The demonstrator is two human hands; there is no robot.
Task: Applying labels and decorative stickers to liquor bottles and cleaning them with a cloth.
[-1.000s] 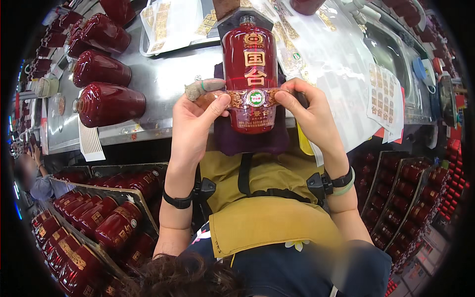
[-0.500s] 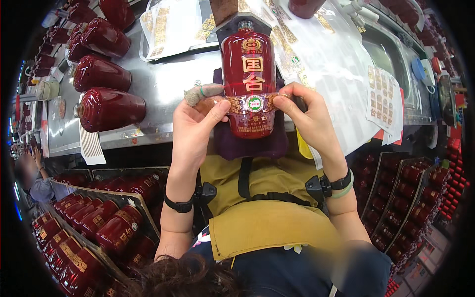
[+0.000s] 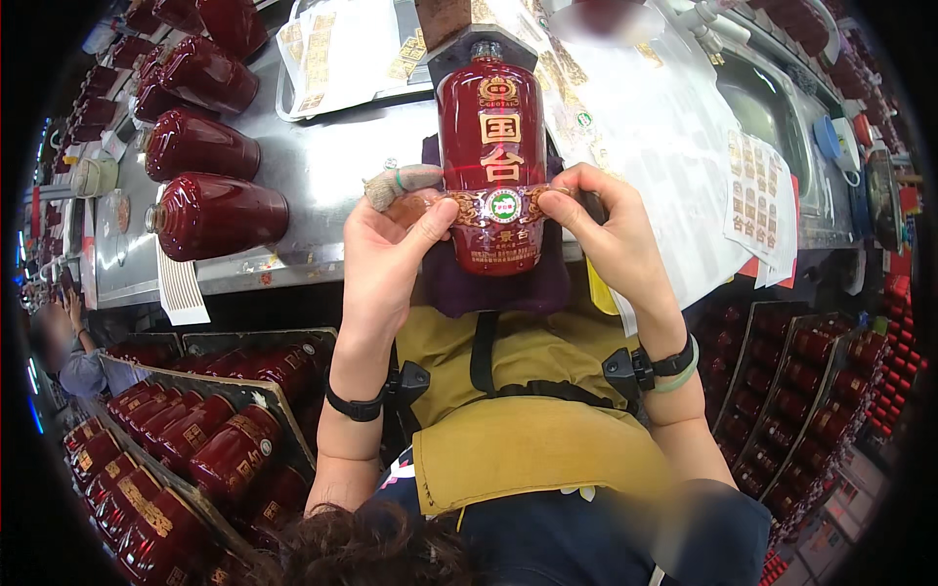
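Observation:
A dark red glass bottle with gold lettering lies in front of me, its neck pointing away and its base toward me. Across its lower part runs a clear label strip with gold ornament and a round green-and-white mark. My left hand pinches the strip's left end between thumb and forefinger; a grey finger cot covers that forefinger. At the other end, my right hand pinches the strip the same way. Whether the strip touches the glass, I cannot tell. Beneath the bottle is a dark purple cloth.
Several unlabelled red bottles lie on the metal table to the left. A tray of gold label sheets is at the back. Right of the bottle lie white backing sheets. Crates of labelled bottles stand below on both sides.
The label strip and its round mark have shifted very slightly to the right on the bottle. Both hands keep nearly the same place and grip. A red bottle at the back has blurred with motion.

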